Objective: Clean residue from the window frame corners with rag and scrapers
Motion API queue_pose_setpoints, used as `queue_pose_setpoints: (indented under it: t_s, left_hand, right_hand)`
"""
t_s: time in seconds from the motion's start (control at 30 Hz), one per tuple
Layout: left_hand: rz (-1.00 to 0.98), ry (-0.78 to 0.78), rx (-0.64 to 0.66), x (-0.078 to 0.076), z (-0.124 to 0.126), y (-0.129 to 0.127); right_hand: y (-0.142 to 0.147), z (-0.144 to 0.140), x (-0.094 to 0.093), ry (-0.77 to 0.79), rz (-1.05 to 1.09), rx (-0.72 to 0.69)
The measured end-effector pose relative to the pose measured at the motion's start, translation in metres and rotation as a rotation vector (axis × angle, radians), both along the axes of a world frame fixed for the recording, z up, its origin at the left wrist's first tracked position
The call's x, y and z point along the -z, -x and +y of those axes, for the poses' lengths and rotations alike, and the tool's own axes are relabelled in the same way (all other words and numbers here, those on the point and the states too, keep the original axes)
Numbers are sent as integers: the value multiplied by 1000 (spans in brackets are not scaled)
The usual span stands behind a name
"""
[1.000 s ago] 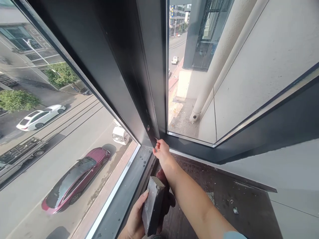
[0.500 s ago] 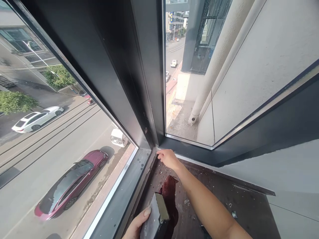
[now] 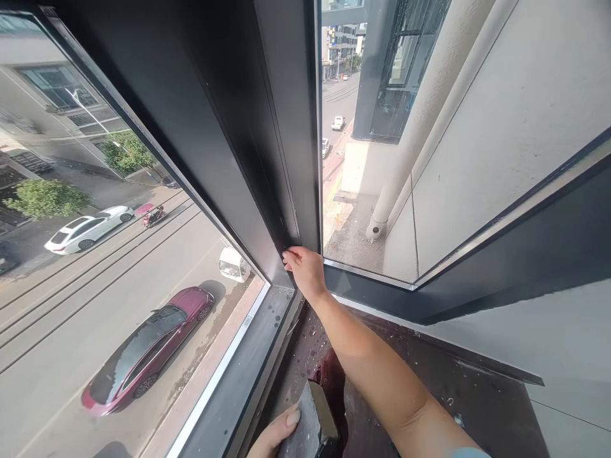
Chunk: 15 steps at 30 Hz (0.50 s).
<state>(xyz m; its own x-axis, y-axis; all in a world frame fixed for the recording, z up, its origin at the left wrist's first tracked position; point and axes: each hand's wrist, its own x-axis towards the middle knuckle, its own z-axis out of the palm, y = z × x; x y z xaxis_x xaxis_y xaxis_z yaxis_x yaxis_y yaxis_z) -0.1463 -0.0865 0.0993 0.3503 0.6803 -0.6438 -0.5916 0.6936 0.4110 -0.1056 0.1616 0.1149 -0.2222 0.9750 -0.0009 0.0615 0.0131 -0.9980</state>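
The dark corner post (image 3: 243, 102) stands left of a pale wall (image 3: 563, 324), above a brown, speckled surface (image 3: 496, 397). The right hand (image 3: 308, 270) has risen from the post's foot to its lower face, presumably working there; fingers bunch together, whether on anything I can't tell. Below the post, the left hand (image 3: 274, 436) clasps a grey block (image 3: 305, 423).

On the left, a maroon sedan (image 3: 147, 353) is on the near side of the street (image 3: 109, 305), with a white sedan (image 3: 90, 229) on the far side near a leafy tree (image 3: 48, 197). Just right of the white sedan is what looks like a red motorcycle (image 3: 153, 217), too small to be sure. On the right, a pale drainpipe (image 3: 405, 149) slants down beside a light wall (image 3: 496, 121); a white pickup (image 3: 338, 123) is farther off.
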Motion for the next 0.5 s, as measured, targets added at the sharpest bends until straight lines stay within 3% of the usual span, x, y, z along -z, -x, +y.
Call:
queue_pose_setpoints:
  t_s: [0.2,0.37,0.43,0.5]
  left_hand:
    - [-22,-25,39,0,5,-1]
    - [-19,61,-7,-1,9,-6]
    - [-41,137,-11,-1,7,-7]
    - [-82,200,7,2,0,-6]
  right_hand:
    - [-3,5,-7,-35,-107,-33]
    - [-1,2,-18,-120,-268,-27]
    - [-18,-1,-13,-113,-263,-99]
    - [-52,-7,2,-123,-348,-221]
